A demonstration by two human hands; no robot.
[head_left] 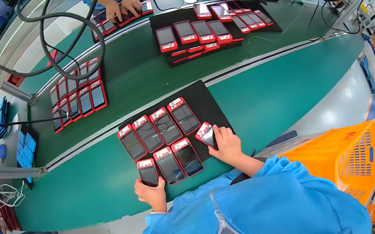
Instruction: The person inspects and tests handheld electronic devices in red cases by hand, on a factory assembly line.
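Observation:
On a black mat in front of me, several red-framed handheld devices with dark screens lie in two rows. My left hand is closed around the lower part of the device at the left end of the near row; that one still rests at the row's edge. Beside it lie two more devices, one in the middle and another to its right. My right hand grips a tilted device at the mat's right side, its fingers covering the lower end.
Beyond a metal rail, a dark green belt carries more devices at left and a loaded black mat at right. Across it a co-worker's hands touch devices. Cables hang at upper left. An orange crate stands at my right.

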